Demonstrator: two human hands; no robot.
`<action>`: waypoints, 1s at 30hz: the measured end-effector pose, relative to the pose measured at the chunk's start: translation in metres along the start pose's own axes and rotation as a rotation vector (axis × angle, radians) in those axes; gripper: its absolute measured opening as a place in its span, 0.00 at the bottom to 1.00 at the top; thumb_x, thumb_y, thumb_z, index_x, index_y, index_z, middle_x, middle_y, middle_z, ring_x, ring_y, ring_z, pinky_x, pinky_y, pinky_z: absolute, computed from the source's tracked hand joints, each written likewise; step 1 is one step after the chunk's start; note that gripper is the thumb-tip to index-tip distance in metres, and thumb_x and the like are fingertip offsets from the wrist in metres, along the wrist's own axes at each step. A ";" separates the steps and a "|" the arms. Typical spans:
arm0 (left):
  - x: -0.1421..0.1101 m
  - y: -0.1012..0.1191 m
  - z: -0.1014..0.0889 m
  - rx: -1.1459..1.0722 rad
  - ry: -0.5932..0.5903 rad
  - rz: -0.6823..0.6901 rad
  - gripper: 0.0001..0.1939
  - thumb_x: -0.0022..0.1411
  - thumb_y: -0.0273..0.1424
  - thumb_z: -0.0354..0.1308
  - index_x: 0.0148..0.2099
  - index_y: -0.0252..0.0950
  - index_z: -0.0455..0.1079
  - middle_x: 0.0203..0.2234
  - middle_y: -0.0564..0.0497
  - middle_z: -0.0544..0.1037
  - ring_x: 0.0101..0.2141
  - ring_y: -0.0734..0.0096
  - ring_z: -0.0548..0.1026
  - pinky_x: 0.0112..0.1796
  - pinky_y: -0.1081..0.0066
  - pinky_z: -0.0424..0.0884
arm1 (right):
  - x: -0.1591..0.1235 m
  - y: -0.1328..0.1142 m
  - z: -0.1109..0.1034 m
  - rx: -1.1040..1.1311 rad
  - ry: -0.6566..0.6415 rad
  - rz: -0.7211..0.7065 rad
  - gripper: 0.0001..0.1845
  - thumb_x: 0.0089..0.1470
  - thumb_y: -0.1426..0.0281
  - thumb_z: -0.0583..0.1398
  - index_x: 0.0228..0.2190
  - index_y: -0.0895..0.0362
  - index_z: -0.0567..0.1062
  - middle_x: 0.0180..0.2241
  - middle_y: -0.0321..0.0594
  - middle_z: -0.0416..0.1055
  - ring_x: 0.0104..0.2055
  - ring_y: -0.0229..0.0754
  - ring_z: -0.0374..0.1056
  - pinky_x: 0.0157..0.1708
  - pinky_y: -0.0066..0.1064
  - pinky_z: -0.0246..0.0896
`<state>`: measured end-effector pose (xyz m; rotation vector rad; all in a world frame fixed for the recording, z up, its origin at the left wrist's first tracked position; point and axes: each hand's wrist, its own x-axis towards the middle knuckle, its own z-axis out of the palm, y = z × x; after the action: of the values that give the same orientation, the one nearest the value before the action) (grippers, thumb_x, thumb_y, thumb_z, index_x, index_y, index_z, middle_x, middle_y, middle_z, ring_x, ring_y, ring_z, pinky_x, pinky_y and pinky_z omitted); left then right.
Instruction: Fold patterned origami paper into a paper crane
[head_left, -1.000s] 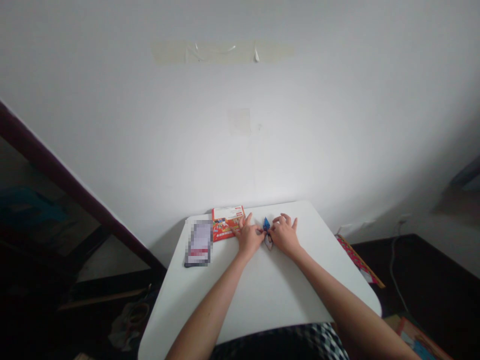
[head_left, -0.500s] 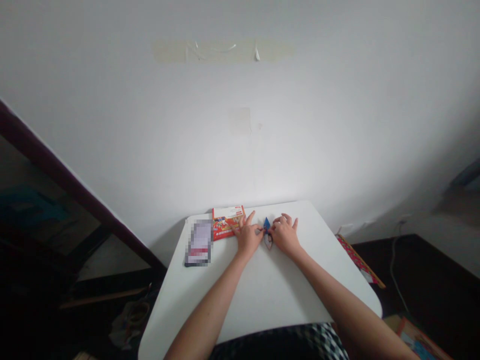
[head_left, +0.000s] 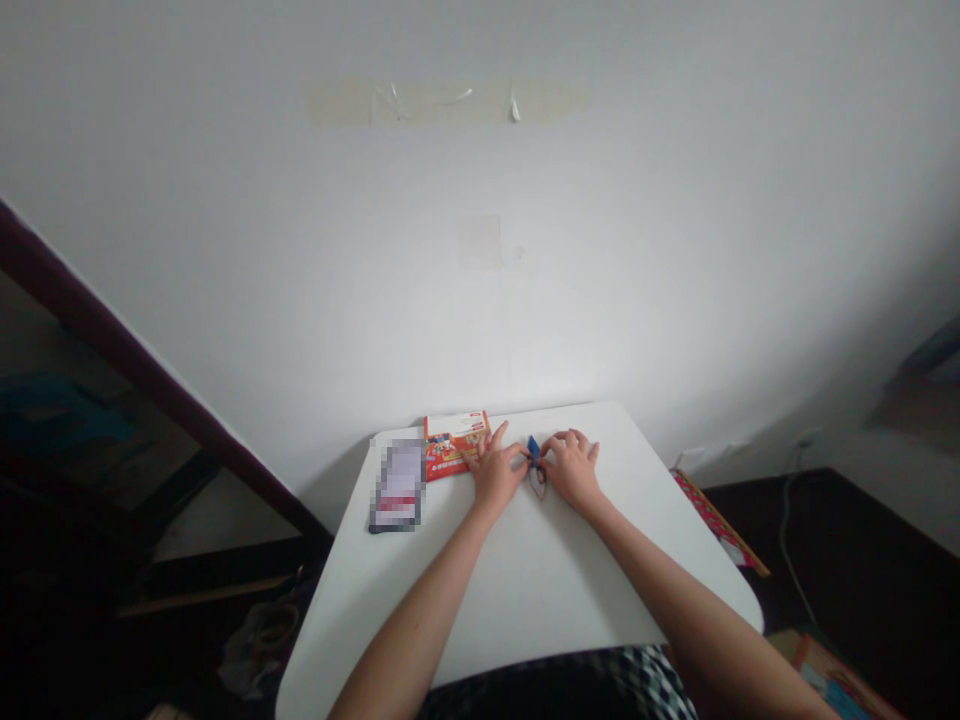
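A small piece of folded paper point(head_left: 537, 484), blue at its far tip and pale with a printed patch at its near end, lies between my hands on the white table point(head_left: 555, 590). My left hand point(head_left: 496, 472) pinches its left side between thumb and forefinger, the other fingers spread toward a red-and-white printed packet point(head_left: 444, 462). From the right, the thumb and forefinger of my right hand point(head_left: 571, 468) close on the paper's other side, with the remaining fingers raised. My fingertips hide the paper's middle.
A phone point(head_left: 399, 485), blurred out, lies left of the packet. The white wall point(head_left: 600, 250) meets the table's far edge. A dark slanted frame point(head_left: 165, 375) stands on the left. At the right, a cable point(head_left: 787, 530) runs down to the floor.
The paper's blue tip has shifted and turned slightly between my fingers. My right hand's fingers have moved a little; my left hand stays almost in place.
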<state>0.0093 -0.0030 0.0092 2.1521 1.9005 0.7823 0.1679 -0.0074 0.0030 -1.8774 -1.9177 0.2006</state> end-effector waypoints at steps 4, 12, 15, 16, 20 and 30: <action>-0.001 -0.001 -0.001 0.025 0.003 0.004 0.05 0.62 0.39 0.66 0.40 0.54 0.83 0.71 0.62 0.62 0.70 0.42 0.55 0.64 0.23 0.39 | -0.002 0.001 -0.002 0.000 0.010 -0.005 0.09 0.64 0.61 0.61 0.44 0.45 0.80 0.60 0.42 0.67 0.69 0.59 0.48 0.64 0.71 0.39; 0.002 -0.004 -0.002 0.028 -0.026 0.004 0.05 0.62 0.43 0.66 0.39 0.54 0.84 0.70 0.60 0.63 0.70 0.42 0.54 0.63 0.21 0.35 | -0.004 0.002 -0.006 0.059 0.048 0.032 0.09 0.62 0.58 0.64 0.41 0.42 0.83 0.58 0.40 0.69 0.67 0.60 0.50 0.64 0.71 0.37; 0.003 -0.004 -0.002 0.027 -0.022 0.009 0.05 0.61 0.43 0.67 0.38 0.54 0.84 0.70 0.60 0.63 0.70 0.42 0.54 0.63 0.22 0.34 | -0.003 0.004 -0.007 0.086 0.056 0.030 0.08 0.61 0.57 0.64 0.38 0.42 0.84 0.56 0.40 0.70 0.67 0.59 0.50 0.65 0.70 0.36; 0.003 -0.005 -0.002 0.029 -0.020 0.015 0.05 0.61 0.43 0.67 0.38 0.54 0.84 0.70 0.61 0.63 0.70 0.42 0.54 0.63 0.22 0.34 | -0.003 0.005 -0.007 0.096 0.055 0.032 0.08 0.61 0.57 0.64 0.37 0.43 0.85 0.56 0.40 0.70 0.66 0.59 0.51 0.65 0.69 0.36; 0.004 -0.006 -0.002 0.040 -0.038 0.043 0.05 0.61 0.44 0.67 0.37 0.54 0.82 0.69 0.62 0.65 0.70 0.42 0.53 0.62 0.19 0.35 | 0.000 0.010 -0.007 0.134 0.038 0.035 0.08 0.59 0.58 0.66 0.33 0.44 0.85 0.54 0.41 0.71 0.65 0.57 0.54 0.66 0.69 0.34; 0.006 -0.006 -0.002 0.054 -0.075 0.036 0.06 0.62 0.44 0.66 0.40 0.54 0.81 0.68 0.62 0.66 0.70 0.41 0.53 0.61 0.19 0.39 | 0.003 0.006 -0.009 0.116 -0.022 0.051 0.08 0.59 0.58 0.66 0.36 0.46 0.84 0.55 0.42 0.69 0.65 0.56 0.53 0.66 0.70 0.34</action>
<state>0.0032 0.0032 0.0094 2.2203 1.8712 0.6544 0.1768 -0.0061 0.0090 -1.8559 -1.8325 0.3417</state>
